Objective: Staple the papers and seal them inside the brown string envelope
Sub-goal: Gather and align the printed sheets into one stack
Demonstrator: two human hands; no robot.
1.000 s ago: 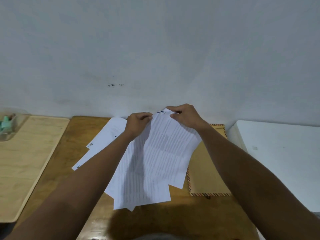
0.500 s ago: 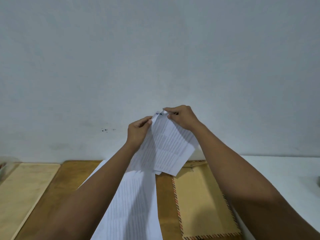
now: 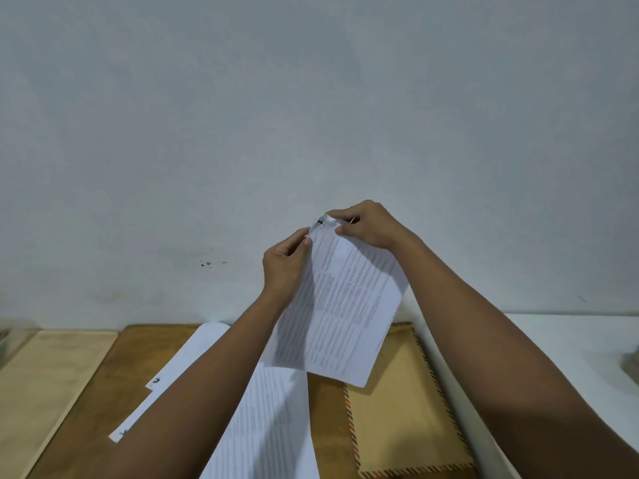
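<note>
Since the earlier frames the held sheets have come up off the tabletop and now hang in front of the wall, the hands having risen with them. Nearest, a printed page [image 3: 273, 426] lies flat on the wooden tabletop [image 3: 114, 392] under the left forearm, with two more white sheets [image 3: 179, 368] fanned out to its left, their marked corners showing; they look parked there, waiting to rejoin the stack. Just right of the page lies the brown envelope [image 3: 397, 409] with its striped border, flat and within easy reach for the later filling step; whether its flap is open I cannot tell. Above these, the papers [image 3: 349, 305] dangle from their top corner, free to hang so that their edges fall into line. The left hand [image 3: 283, 267] pinches the left edge near that corner, and the right hand [image 3: 370, 224] pinches the corner itself, fingers curled over it; the two hands are close together, nearly touching. The corner grip probably squares up the spot meant for the staple. No stapler is plainly in view. Farthest back stands the pale wall [image 3: 311, 115].
</note>
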